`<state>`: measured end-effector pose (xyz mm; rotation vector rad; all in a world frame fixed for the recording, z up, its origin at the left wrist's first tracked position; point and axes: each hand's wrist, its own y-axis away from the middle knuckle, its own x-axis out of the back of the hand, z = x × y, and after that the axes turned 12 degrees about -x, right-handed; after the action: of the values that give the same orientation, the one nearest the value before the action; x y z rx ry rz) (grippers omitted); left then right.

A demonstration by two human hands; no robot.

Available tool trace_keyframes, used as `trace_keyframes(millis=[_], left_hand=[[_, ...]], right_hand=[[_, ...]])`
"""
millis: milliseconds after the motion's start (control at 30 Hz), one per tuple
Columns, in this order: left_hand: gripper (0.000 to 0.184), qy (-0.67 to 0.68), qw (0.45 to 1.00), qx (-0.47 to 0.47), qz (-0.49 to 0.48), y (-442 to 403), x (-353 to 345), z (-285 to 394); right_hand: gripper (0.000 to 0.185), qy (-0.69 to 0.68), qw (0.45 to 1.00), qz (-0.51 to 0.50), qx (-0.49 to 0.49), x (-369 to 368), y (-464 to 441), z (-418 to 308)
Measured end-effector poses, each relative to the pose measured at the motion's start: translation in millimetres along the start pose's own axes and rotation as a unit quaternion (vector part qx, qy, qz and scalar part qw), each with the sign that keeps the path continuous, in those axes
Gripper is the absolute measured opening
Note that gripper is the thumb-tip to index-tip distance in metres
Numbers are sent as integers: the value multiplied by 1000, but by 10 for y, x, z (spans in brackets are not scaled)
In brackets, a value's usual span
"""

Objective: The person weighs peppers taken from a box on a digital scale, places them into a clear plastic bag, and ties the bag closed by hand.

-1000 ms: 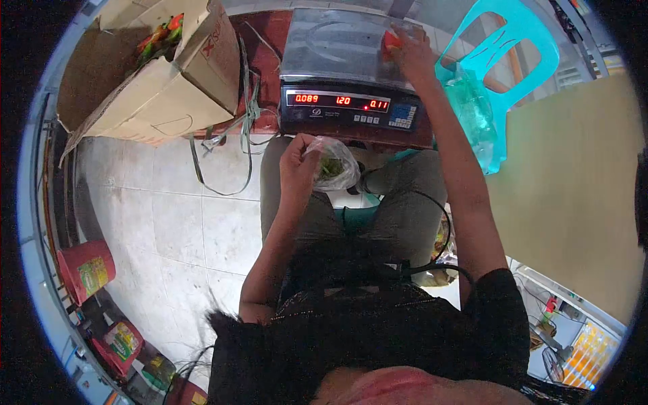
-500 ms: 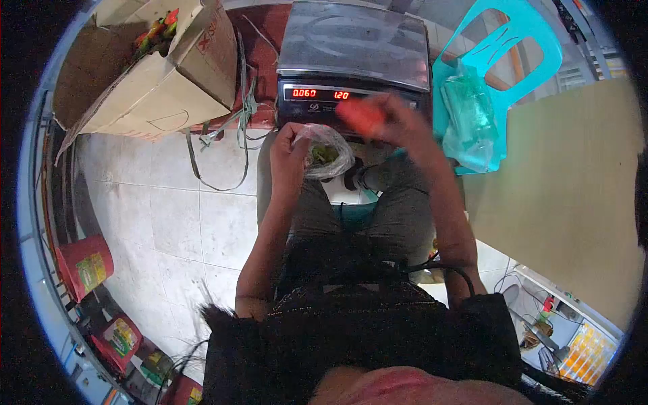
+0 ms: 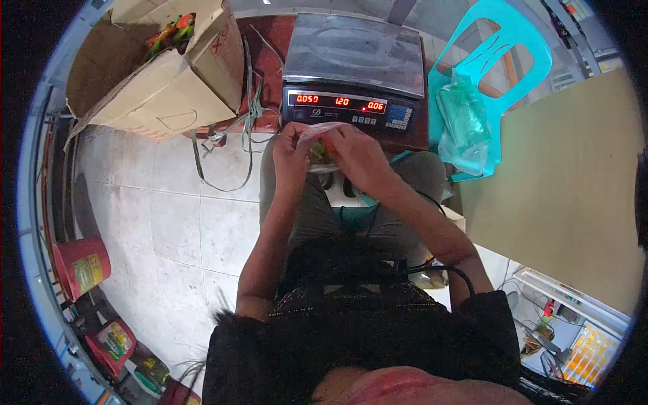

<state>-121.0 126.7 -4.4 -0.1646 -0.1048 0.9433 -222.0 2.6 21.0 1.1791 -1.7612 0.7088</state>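
Observation:
Above my lap hangs a clear plastic bag [image 3: 318, 164] with green and red contents. My left hand [image 3: 290, 156] pinches the left side of its mouth. At the right side of the mouth is my right hand [image 3: 358, 158], fingers curled at the plastic with something red beside them. Whether the red item is still gripped is hidden. Just beyond both hands stands a digital scale [image 3: 354, 54], its metal plate bare and its red display lit.
At the back left stands an open cardboard box [image 3: 169, 91] holding red and green items [image 3: 172, 35]. Plastic strings [image 3: 250, 111] hang beside it. A turquoise chair [image 3: 503, 101] bears green plastic bags [image 3: 462, 118]. A pale tabletop [image 3: 560, 196] lies right.
My right hand has come from the scale plate to the bag, bringing the red item with it. My left hand has stayed at the bag. The display's first number has dropped.

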Motion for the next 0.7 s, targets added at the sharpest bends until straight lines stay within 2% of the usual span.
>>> trace_keyframes(millis=[67, 200, 300, 367, 467, 500, 567, 600, 700], left_hand=[[5, -7, 999, 38, 2, -3, -11, -18], [5, 40, 998, 23, 46, -44, 109, -230], [6, 28, 998, 26, 58, -100, 217, -286], [7, -6, 999, 32, 41, -92, 234, -236], [7, -56, 997, -36, -38, -59, 262, -36], [8, -28, 998, -19, -57, -58, 263, 83], [10, 26, 995, 15, -97, -48, 237, 328], [10, 30, 994, 1, -106, -33, 198, 378], [8, 43, 987, -45, -145, 19, 55, 598]], right_hand=[[35, 9, 1000, -4, 20, 58, -47, 36], [27, 37, 995, -36, 91, 357, -154, -37], [28, 113, 978, -58, 163, 614, -132, -123], [29, 110, 982, -53, 142, 618, -144, -142], [29, 37, 995, 7, 94, 739, -137, -151], [29, 0, 996, 34, 76, 790, -125, -170], [26, -19, 1000, 9, 21, 856, -32, -286], [24, -29, 1000, -1, -8, 886, 12, -321], [25, -24, 996, -25, 80, 643, 48, -23]])
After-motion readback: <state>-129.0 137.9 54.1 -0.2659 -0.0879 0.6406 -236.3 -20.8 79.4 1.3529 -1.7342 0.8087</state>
